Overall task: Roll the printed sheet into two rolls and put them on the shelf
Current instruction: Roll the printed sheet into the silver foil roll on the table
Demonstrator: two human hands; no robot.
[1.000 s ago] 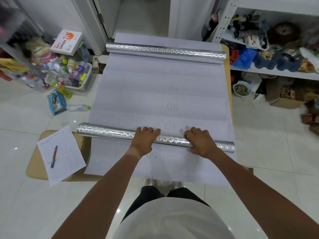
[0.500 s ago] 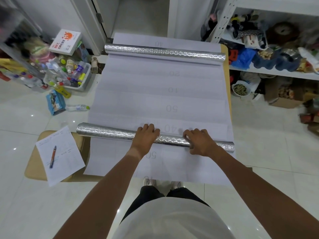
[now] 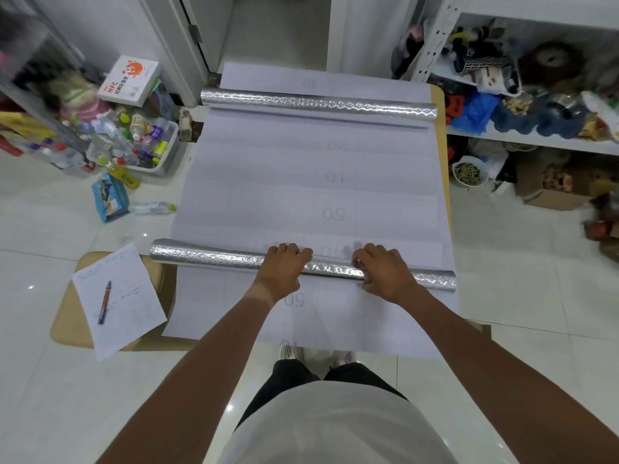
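Little had changed — our left hand [image 3: 283, 267] and right hand [image 3: 385, 271] (fingers curled) still gripped the near roll [image 3: 214, 256], rolling unfinished.

- The printed sheet [image 3: 301, 195] lies flat between the near silver roll [image 3: 207, 257] and the far silver roll [image 3: 318, 103]; this middle stretch is bare and open to a hand from above.
- The left hand [image 3: 283, 267] and right hand [image 3: 385, 272] sit on the near roll's middle; its left end stays uncovered.
- Left of the table, a bin of bottles [image 3: 140, 145], a blue packet [image 3: 110, 197] and a lying bottle [image 3: 152, 207] crowd the floor.
- A loose paper [image 3: 134, 296] with a pen [image 3: 104, 301] covers the near-left corner.
- On the right, the shelf [image 3: 536, 144] is packed with clutter; a bowl [image 3: 469, 170] and cardboard box [image 3: 549, 195] stand below it.
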